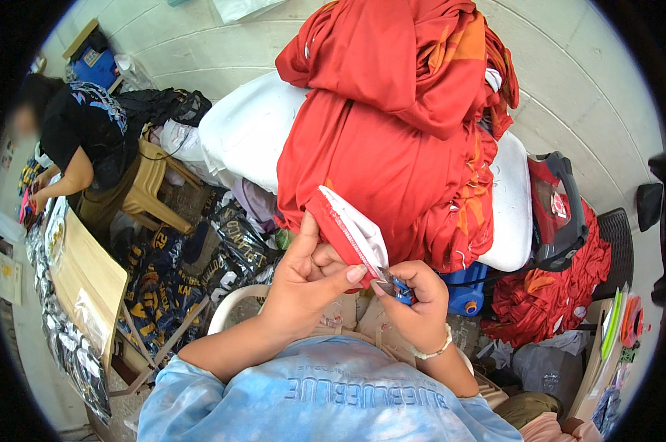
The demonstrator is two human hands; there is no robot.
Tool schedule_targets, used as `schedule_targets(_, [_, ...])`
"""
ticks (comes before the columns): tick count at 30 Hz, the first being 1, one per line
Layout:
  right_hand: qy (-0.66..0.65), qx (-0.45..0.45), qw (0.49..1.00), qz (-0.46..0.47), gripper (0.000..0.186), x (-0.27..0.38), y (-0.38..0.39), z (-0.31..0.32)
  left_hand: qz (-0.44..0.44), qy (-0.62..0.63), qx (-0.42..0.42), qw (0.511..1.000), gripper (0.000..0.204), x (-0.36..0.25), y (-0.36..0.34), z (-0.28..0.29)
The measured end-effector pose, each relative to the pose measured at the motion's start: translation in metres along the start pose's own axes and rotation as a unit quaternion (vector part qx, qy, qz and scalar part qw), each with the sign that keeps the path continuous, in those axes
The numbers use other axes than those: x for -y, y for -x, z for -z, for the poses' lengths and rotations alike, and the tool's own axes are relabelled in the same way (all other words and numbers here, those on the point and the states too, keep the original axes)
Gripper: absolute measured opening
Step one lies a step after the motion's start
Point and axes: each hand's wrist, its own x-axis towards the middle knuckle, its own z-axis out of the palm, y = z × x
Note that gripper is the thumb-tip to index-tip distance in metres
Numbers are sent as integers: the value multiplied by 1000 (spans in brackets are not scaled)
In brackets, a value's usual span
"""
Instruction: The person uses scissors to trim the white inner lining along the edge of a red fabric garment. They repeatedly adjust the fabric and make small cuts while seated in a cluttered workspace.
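Before heaped red garments (392, 110), left grip (307, 276) pinching hem (347, 232), right (414, 298) clamping snips (398, 286)

The heap of garments (399, 110) at twelve o'clock was bright red with orange panels. Its held edge (351, 232) showed a white lining with a red stitched border. The small snips (401, 289) at centre had blue handles. The sweatshirt (325, 401) at six o'clock was tie-dyed pale blue and white. The packed garments (163, 287) at eight o'clock were navy with yellow lettering. The stool (152, 184) at ten o'clock was tan.
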Motion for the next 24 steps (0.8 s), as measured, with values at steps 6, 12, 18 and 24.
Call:
schedule_targets(6, [68, 22, 996, 60, 21, -6, -3, 7, 24, 37, -35, 998, 78, -5, 0, 4])
schedule_targets(12, [-50, -46, 998, 17, 25, 8, -2, -4, -3, 0, -23, 1000, 78, -2, 0, 3])
schedule_targets(18, [83, -40, 989, 120, 32, 11, -7, -3, -4, -12, -26, 1000, 78, -2, 2, 1])
schedule_targets(24, [115, -44, 983, 134, 33, 13, -7, -1, -2, -14, -19, 1000, 77, -2, 4, 0])
